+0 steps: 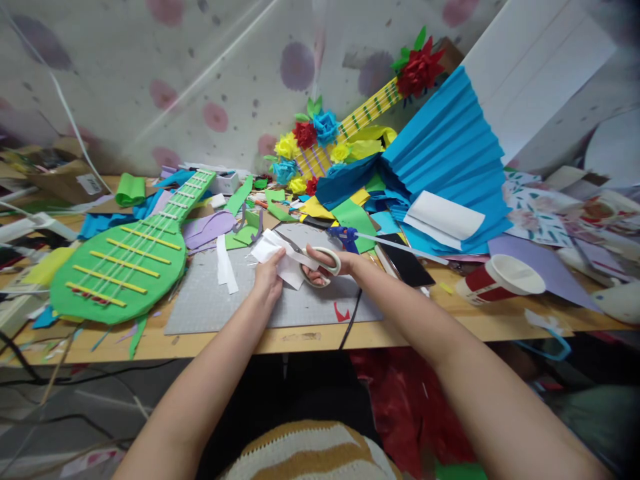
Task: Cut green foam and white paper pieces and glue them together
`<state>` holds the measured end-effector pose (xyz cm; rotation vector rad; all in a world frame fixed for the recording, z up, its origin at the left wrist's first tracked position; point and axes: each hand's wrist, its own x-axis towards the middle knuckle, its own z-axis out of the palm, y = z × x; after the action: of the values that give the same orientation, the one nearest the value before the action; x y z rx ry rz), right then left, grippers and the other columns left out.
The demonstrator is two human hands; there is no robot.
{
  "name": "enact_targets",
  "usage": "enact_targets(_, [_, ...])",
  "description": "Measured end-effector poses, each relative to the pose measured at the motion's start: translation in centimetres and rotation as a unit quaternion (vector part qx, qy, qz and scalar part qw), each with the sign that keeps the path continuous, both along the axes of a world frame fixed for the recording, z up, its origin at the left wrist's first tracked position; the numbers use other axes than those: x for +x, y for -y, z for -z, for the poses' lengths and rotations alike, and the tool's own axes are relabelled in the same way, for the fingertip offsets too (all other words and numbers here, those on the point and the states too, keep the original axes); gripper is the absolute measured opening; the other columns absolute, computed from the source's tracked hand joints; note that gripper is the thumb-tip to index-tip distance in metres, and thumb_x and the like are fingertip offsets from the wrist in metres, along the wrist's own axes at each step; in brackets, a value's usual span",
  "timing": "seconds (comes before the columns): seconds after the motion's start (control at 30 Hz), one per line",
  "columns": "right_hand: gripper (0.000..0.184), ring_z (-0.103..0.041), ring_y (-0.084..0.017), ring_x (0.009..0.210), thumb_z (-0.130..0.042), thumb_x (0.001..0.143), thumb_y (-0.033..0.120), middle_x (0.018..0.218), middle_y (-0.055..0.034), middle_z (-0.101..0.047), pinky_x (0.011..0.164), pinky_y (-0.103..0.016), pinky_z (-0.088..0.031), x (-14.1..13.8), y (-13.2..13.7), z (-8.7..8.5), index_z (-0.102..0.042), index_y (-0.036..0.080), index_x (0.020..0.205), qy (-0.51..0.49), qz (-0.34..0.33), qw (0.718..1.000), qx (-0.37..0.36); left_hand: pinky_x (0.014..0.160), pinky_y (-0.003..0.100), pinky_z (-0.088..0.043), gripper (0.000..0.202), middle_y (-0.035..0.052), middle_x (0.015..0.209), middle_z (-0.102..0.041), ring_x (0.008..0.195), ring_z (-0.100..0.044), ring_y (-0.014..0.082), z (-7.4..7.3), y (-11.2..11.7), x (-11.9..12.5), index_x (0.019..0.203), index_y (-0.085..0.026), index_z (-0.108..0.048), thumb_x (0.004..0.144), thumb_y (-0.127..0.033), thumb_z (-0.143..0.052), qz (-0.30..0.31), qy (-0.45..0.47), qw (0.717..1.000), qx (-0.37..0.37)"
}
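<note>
My left hand [271, 275] grips a piece of white paper [289, 269] over the grey cutting mat [200, 303]. In my right hand [323, 263] are scissors [334, 259] with pale handles, their blades pointing left against the paper. Whether the blades are parted is hard to make out. White paper strips [226, 267] lie on the mat to the left. A small red paper scrap [341, 312] rests near the mat's front edge. Just beyond my right hand sits a blue glue gun [345, 235] with a long pale stick in it.
On the left lies a green paper lute [120, 270] with yellow bars. A flower-covered yellow paper guitar [367, 113] leans at the back. Blue pleated paper [445, 160], a dark phone [405, 261] and a red-and-white paper cup [500, 280] are on the right. A black cable [351, 320] crosses the table's front edge.
</note>
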<state>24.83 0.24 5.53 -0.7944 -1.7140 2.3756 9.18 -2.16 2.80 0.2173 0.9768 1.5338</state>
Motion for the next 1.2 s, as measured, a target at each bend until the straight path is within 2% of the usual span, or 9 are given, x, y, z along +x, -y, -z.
enact_targets(0.33, [0.06,-0.033,-0.005,0.041,-0.03,0.075,0.074,0.048,0.0072,-0.031,0.04,-0.016,-0.031,-0.1,-0.5,0.3,-0.043,0.016,0.07,0.038,0.028,0.996,-0.075,0.068,0.025,-0.053,0.015,0.0029,0.069,-0.068,0.059,-0.063,0.0123,-0.8,0.0,0.1,0.075,-0.012,-0.063,0.063,-0.003,-0.066,-0.001,0.006,1.0,-0.026])
enact_targets(0.5, [0.057,-0.03,-0.006,0.042,-0.022,0.082,0.067,0.048,0.0061,-0.03,0.039,-0.015,-0.028,-0.2,-0.2,-0.5,-0.044,0.016,0.07,0.057,0.049,0.992,-0.097,0.065,0.024,-0.052,0.013,0.0024,0.067,-0.068,0.057,-0.062,0.0119,-0.9,-0.1,0.1,0.075,-0.012,-0.063,0.064,-0.004,-0.065,0.011,0.015,0.999,-0.028])
enact_targets(0.63, [0.059,-0.034,-0.008,0.045,-0.015,0.084,0.066,0.05,0.0041,-0.032,0.043,-0.019,-0.032,-0.5,0.3,-1.5,-0.044,0.016,0.069,0.065,0.056,0.99,-0.112,0.065,0.026,-0.051,0.018,0.0046,0.072,-0.068,0.059,-0.063,0.0137,-0.6,0.0,0.2,0.079,-0.011,-0.064,0.063,-0.004,-0.066,0.025,0.002,0.999,-0.026])
enact_targets(0.77, [0.061,-0.036,-0.009,0.046,-0.014,0.083,0.067,0.05,0.0028,-0.035,0.046,-0.022,-0.034,-0.9,0.3,-1.7,-0.045,0.016,0.071,0.099,0.107,0.982,-0.119,0.066,0.027,-0.051,0.022,0.0052,0.072,-0.068,0.06,-0.063,0.0145,-0.4,0.2,0.5,0.081,-0.01,-0.063,0.06,-0.005,-0.068,0.038,-0.008,0.999,-0.021])
enact_targets(0.87, [0.058,-0.035,-0.008,0.046,-0.017,0.085,0.065,0.051,0.0024,-0.037,0.048,-0.023,-0.035,-1.2,0.1,-1.2,-0.045,0.016,0.072,0.087,0.136,0.98,-0.119,0.063,0.025,-0.05,0.018,0.0041,0.07,-0.068,0.058,-0.062,0.013,-0.4,0.2,0.6,0.079,-0.01,-0.063,0.062,-0.007,-0.067,0.048,-0.005,0.999,-0.019])
enact_targets(1.03, [0.058,-0.031,-0.007,0.045,-0.016,0.086,0.063,0.049,0.0038,-0.033,0.044,-0.021,-0.03,-1.2,-0.1,-0.8,-0.044,0.015,0.07,0.069,0.13,0.982,-0.114,0.06,0.023,-0.049,0.017,0.0029,0.068,-0.067,0.055,-0.061,0.0117,-0.6,-0.1,0.5,0.079,-0.01,-0.062,0.063,-0.006,-0.065,0.046,0.003,0.999,-0.015])
enact_targets(1.2, [0.056,-0.027,-0.006,0.043,-0.015,0.087,0.061,0.048,0.005,-0.028,0.042,-0.018,-0.025,-1.2,0.0,-1.3,-0.042,0.016,0.067,0.05,0.107,0.988,-0.097,0.062,0.024,-0.05,0.022,0.0035,0.07,-0.068,0.057,-0.062,0.0121,-0.4,-0.2,0.4,0.083,-0.011,-0.062,0.062,-0.007,-0.067,0.047,0.003,0.999,-0.017])
